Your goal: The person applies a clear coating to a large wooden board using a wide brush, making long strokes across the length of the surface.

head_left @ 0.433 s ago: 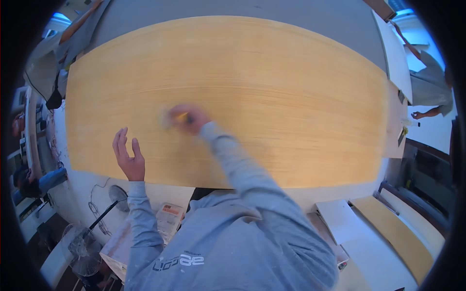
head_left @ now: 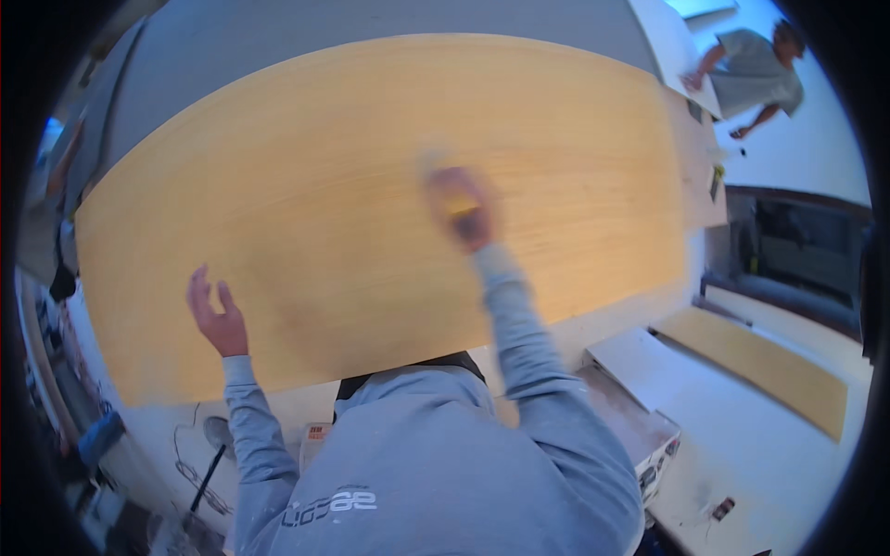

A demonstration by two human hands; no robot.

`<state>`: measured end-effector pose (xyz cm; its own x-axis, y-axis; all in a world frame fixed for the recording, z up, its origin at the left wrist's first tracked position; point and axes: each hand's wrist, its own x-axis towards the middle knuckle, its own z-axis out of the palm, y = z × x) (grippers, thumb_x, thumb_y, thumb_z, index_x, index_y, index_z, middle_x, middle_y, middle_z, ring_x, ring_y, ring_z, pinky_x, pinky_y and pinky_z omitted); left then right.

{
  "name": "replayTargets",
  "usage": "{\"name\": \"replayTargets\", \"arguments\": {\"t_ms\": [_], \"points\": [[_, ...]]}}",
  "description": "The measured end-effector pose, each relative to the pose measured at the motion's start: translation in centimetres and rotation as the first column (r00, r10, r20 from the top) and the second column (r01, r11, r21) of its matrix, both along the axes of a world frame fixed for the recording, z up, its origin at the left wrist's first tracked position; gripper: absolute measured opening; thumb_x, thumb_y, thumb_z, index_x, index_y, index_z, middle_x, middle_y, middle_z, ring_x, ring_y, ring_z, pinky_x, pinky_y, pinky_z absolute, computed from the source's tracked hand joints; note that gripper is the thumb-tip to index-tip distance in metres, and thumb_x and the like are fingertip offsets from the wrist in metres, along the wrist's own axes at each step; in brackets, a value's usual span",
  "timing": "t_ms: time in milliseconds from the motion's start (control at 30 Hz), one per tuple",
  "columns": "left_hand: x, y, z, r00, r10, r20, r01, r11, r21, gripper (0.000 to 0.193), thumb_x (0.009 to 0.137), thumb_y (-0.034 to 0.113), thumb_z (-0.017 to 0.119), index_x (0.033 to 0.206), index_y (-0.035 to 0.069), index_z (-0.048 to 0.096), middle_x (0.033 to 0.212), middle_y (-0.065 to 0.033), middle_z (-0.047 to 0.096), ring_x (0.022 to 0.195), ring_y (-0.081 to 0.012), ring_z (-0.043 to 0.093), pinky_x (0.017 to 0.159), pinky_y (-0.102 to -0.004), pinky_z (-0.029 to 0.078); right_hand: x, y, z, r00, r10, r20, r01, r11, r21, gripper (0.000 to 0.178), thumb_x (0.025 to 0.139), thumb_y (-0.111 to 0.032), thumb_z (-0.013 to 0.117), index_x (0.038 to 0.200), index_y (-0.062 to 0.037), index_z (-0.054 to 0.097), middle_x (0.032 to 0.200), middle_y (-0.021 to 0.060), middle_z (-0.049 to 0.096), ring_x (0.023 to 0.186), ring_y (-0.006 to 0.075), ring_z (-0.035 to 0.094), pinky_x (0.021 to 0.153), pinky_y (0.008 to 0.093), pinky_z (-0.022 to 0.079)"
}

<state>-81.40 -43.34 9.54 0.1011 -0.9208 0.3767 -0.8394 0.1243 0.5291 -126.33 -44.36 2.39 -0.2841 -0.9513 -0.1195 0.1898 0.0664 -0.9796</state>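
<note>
One blurred yellow-and-black hand tool [head_left: 458, 203] sits inside the clenched right grip [head_left: 481, 209], over wood-grain panel [head_left: 324, 139]; left grip [head_left: 221, 320] spreads loosely.

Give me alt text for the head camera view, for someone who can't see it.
A blurred right hand grips a yellow-and-dark object over a broad, yellowish-tan, wood-grained panel; the open left hand appears empty. At upper right is another person in a grey short-sleeved shirt.

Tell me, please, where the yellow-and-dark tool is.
In the head view, the tool is in the right hand, over the wooden panel, just right of its middle.
</note>
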Motion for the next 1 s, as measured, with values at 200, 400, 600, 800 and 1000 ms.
{"name": "replayTargets", "arguments": {"t_ms": [200,400,600,800,1000], "points": [[-5.0,-7.1,2.5,0.992,-0.12,-0.036,0.116,0.989,-0.097,0.037,0.101,0.009,0.063,0.137,0.002,0.059,0.139,-0.0162,0.058,0.131,-0.0303,0.055,0.102,-0.0413,0.051,20.6,1.4,2.5,0.729,0.679,-0.082,-0.682,0.732,0.002,0.019,0.083,-0.004,0.073,0.101,-0.0087,0.071,0.107,0.011,0.071,0.098,0.0298,0.07,0.084,0.0386,0.056],[2.2,-2.6,-3.9,0.999,0.009,0.036,-0.01,1.0,0.016,0.04,0.098,0.006,0.063,0.138,0.003,0.058,0.143,-0.0181,0.056,0.134,-0.0333,0.052,0.104,-0.042,0.049,-6.1,2.7,-3.9,0.993,0.11,-0.029,-0.096,0.946,0.31,0.023,0.096,-0.009,0.061,0.116,-0.0025,0.068,0.105,0.0086,0.071,0.099,0.0193,0.068,0.091,0.033,0.056],[2.4,5.3,-4.0,0.991,0.136,0.008,-0.136,0.984,0.111,0.039,0.096,0.003,0.063,0.135,0.001,0.059,0.136,-0.0192,0.059,0.131,-0.0357,0.053,0.105,-0.044,0.047,-8.7,-0.7,2.9,0.504,-0.356,-0.787,0.231,0.933,-0.275,0.013,0.092,-0.002,0.065,0.103,-0.0006,0.072,0.1,0.0104,0.075,0.092,0.0239,0.071,0.086,0.0359,0.056],[-0.7,9.6,-2.2,0.994,0.107,-0.011,-0.105,0.986,0.128,0.04,0.095,0.0,0.063,0.134,0.0,0.059,0.132,-0.0183,0.061,0.129,-0.0364,0.054,0.105,-0.0436,0.046,27.4,-5.2,2.5,0.745,0.543,-0.387,-0.667,0.601,-0.441,0.028,0.084,-0.013,0.07,0.113,-0.0138,0.072,0.113,0.0137,0.07,0.104,0.0335,0.068,0.091,0.0394,0.055],[-2.1,8.7,-2.5,0.978,0.2,-0.054,-0.193,0.975,0.113,0.038,0.095,0.0,0.063,0.133,0.0,0.06,0.131,-0.0187,0.061,0.126,-0.037,0.055,0.104,-0.0438,0.047,29.4,-10.5,-2.5,0.775,0.568,-0.277,-0.631,0.72,-0.288,0.018,0.088,-0.02,0.076,0.106,-0.0168,0.077,0.107,0.0056,0.077,0.098,0.0218,0.073,0.087,0.0356,0.058]]}}
